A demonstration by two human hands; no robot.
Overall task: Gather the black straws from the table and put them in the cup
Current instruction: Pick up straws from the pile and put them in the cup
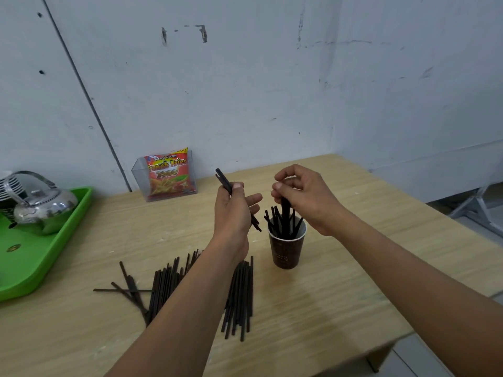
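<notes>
A brown paper cup (285,251) stands upright on the wooden table (340,281), with several black straws standing in it. My right hand (304,195) hovers just above the cup, fingers pinched on a black straw (285,213) whose lower end is inside the cup. My left hand (235,210) is to the left of the cup and holds a few black straws (224,180) tilted up and to the left. A loose pile of black straws (168,284) lies on the table in front, partly hidden under my left forearm.
A green tray (40,257) with a metal kettle (40,205) sits at the left edge. A clear holder with a French fries snack bag (167,174) stands by the wall. The table's right and near-right edges drop off to the floor.
</notes>
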